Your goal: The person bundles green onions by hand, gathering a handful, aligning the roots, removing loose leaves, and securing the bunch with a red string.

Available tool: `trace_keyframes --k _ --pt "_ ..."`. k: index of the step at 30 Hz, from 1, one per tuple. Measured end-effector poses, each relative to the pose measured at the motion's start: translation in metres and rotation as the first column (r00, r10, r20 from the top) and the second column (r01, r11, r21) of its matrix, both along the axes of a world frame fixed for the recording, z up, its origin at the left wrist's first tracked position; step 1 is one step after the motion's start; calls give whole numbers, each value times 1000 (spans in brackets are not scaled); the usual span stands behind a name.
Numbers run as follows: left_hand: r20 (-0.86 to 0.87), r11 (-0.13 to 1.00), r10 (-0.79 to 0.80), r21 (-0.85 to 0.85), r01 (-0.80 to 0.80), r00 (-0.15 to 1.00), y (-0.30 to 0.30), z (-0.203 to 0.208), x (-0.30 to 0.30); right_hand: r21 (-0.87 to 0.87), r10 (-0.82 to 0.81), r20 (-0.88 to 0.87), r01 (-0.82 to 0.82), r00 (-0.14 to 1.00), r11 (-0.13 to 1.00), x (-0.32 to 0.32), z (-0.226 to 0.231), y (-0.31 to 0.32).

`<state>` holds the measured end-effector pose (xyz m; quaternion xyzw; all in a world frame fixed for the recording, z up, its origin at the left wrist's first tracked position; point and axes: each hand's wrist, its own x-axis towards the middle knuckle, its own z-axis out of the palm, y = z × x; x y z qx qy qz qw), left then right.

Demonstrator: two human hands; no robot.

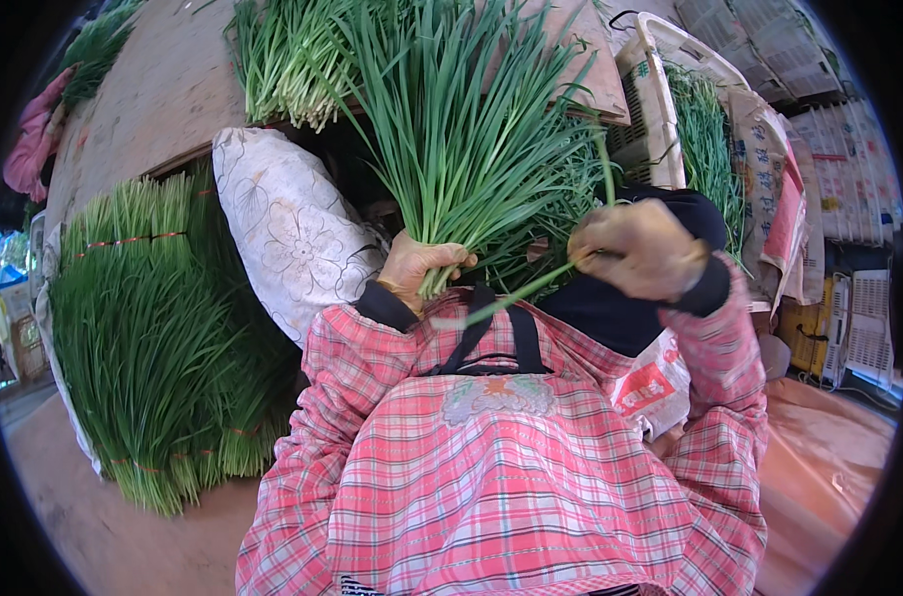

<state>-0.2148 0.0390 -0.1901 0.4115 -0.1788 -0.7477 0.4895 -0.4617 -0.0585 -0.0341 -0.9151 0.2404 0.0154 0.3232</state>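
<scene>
My left hand (412, 270) is closed round the pale stem ends of a large bunch of garlic chives (461, 139), whose green leaves fan out away from me. To its right, my right hand (642, 248) is closed and slightly blurred, with a single chive stalk (523, 292) pinched in its fingers. One end of that stalk points toward my apron, while the other rises behind the hand. Below the hands lies my pink plaid apron (511, 477). Loose chives (546, 223) lie under the bunch, partly hidden by it.
On the board (173, 89) ahead rests another pile of chives (297, 70). Tied chive bundles (143, 298) are stacked at my left, beside a white flowered cloth (292, 228). A plastic crate (660, 99) of chives stands at the right, near printed sacks (769, 199). At far left is a pink sleeve (32, 144).
</scene>
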Motion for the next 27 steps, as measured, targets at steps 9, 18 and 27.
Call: trace_keyframes --k 9,18,27 --pt "33 997 4 -76 -2 999 1 5 -1 -607 -249 -87 146 965 781 -15 -51 -1" --pt "68 989 -3 -146 13 998 1 2 -3 -726 -164 31 135 986 674 73 -98 -88" --pt "-38 996 14 -89 -17 999 4 3 -1 -721 -132 94 159 987 675 51 -101 -111"
